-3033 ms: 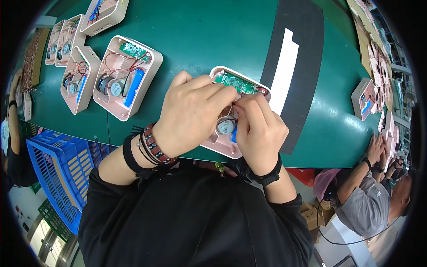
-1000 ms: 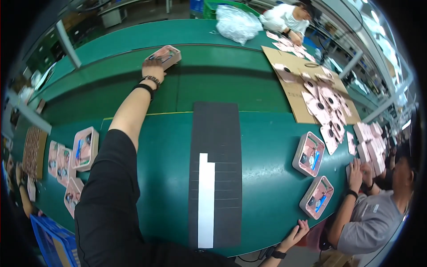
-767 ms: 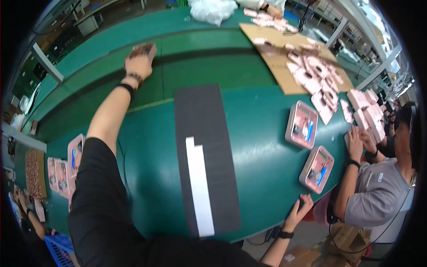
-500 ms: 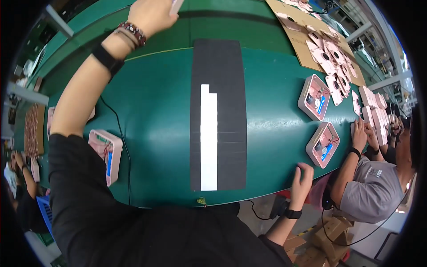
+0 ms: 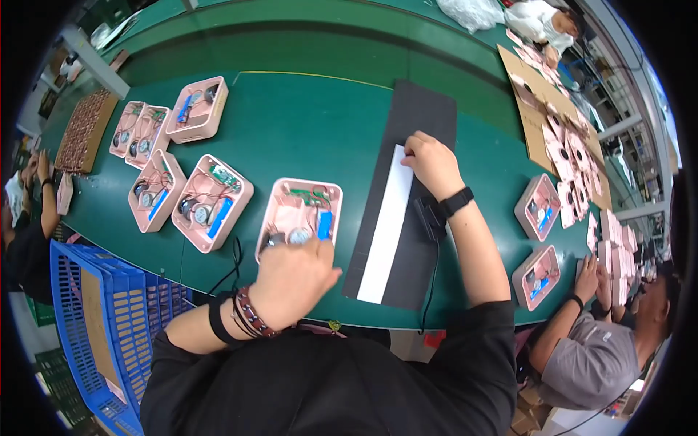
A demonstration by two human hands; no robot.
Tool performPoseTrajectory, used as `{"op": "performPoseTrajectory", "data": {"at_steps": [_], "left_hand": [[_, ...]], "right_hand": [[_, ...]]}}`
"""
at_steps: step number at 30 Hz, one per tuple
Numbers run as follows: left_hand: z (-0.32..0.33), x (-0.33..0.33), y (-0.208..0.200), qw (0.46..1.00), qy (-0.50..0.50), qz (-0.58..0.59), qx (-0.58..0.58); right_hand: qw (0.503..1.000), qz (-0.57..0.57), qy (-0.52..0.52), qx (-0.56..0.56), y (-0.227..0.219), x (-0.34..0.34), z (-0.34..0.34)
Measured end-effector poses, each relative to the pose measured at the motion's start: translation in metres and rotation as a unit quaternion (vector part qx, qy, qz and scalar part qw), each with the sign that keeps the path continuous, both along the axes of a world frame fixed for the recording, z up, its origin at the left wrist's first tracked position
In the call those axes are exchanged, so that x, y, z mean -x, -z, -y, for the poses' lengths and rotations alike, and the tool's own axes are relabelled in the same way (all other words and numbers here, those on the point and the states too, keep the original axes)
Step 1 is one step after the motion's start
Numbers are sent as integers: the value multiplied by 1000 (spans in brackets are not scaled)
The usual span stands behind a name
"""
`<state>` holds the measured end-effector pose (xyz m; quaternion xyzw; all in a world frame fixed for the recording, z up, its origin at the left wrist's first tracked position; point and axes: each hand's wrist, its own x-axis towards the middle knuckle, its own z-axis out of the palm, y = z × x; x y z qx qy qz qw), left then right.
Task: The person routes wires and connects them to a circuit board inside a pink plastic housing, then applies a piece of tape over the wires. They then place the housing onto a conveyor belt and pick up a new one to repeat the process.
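Note:
An open pink casing [image 5: 270,198] lies left of the black mat, with a green circuit board, red wires, a blue battery and round metal parts inside. My left hand [image 5: 294,280] is closed over its near edge, hiding that end, with the thumb out to the right. On the black mat [image 5: 424,109] runs a long white strip [image 5: 385,236]. At its far end my right hand [image 5: 432,163] has its fingertips pinched together on the strip. Beside my right wrist, a small black device [image 5: 427,218] with a cable sits on the mat.
Several open pink casings [image 5: 212,203] stand at the left. Two more casings [image 5: 538,207] are at the right, near a co-worker in grey [image 5: 592,356]. Pink panels [image 5: 574,160] lie on cardboard. A blue crate [image 5: 120,312] stands at the near left, below the table edge.
The view has swung left. My left hand has come back from the far side to a casing beside the mat. From the near edge, my right hand has moved onto the white strip.

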<state>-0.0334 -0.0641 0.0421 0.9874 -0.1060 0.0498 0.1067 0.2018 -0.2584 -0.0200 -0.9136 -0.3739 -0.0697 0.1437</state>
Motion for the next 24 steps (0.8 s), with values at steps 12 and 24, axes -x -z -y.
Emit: {"op": "performPoseTrajectory", "data": {"at_steps": [12, 24], "left_hand": [[-39, -12, -8, 961, 47, -35, 272], [-58, -5, -9, 917, 0, 21, 399]], "right_hand": [[990, 102, -76, 62, 0, -14, -2], [991, -79, -39, -98, -3, -23, 17]]}}
